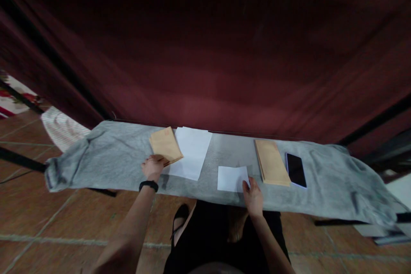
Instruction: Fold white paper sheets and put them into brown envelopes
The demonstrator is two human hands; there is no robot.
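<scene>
My left hand (152,167), with a black band at the wrist, is closed at the lower left edge of a small stack of brown envelopes (166,144). These envelopes partly overlap white sheets of paper (194,150), and the top one bears a faint reddish mark. Between the thumb and fingers of my right hand (252,196) is the right edge of a smaller piece of white paper (231,178), which looks folded. It lies almost flat on the grey cloth near the front edge. Some fingertips of both hands are hidden.
Right of the white paper lies another stack of brown envelopes (272,162), and beside it a dark-screened phone (296,170). Grey cloth (105,154) covers the narrow table. A dark red curtain (212,72) hangs behind it. Black metal bars stand at both sides.
</scene>
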